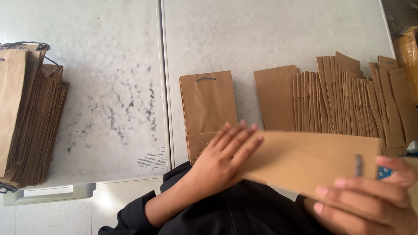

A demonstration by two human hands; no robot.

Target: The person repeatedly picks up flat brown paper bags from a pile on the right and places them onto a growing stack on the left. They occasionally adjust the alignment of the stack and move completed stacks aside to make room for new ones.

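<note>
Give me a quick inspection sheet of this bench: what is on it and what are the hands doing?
Surface: pale speckled table, dark smudges on its left panel.
Job's things: flat brown paper bag held between both hands; finished bag lying flat.
Clutter: fanned row of flat bags right; stack with handles left.
Hands: left hand pressed flat on bag; right hand gripping its end.
Cables: nothing seen.
Surroundings: brown package far right.

all the paper bags (208,104) are plain kraft brown, the flat one has a dark grey cord handle. table (270,39) is off-white with black speckled smudges on the left panel. sleeves (217,213) black. tiny blue thing (384,172) by the fingers, maybe a tool, too blurry.
</note>
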